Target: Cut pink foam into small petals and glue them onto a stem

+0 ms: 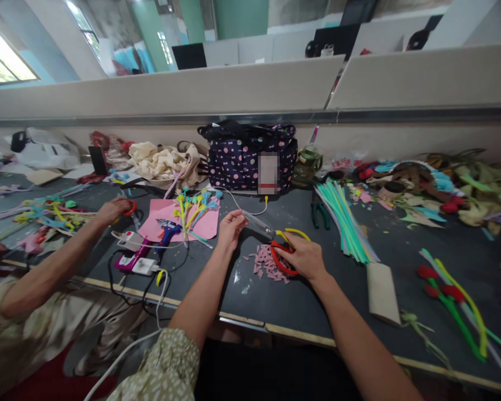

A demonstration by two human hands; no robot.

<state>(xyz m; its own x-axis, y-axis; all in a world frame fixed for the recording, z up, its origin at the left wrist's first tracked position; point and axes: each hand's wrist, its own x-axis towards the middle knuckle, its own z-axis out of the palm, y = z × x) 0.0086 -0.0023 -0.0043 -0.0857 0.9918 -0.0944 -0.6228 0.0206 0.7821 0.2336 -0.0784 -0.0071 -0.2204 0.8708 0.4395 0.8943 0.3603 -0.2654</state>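
My right hand (307,257) grips a pair of scissors (259,225) by its red and yellow handles. The blades point to the left, toward my left hand (232,227). My left fingers are pinched together close to the blade tips; whatever lies between them is too small to make out. Under the scissors, a pile of small pink cut pieces (264,264) is spread on the dark table (242,301). Left of my left hand, bunches of yellow and blue fuzzy flowers (192,209) rest on a pink sheet (154,214).
A glue gun (166,234) and a purple power strip (133,257) with cables lie to the left. Beyond them, a co-worker's hand (119,210) holds red-handled scissors. Behind stands a dotted bag (234,161). Pliers (319,211), green pipe cleaners (344,223) and red flowers (451,292) lie rightward.
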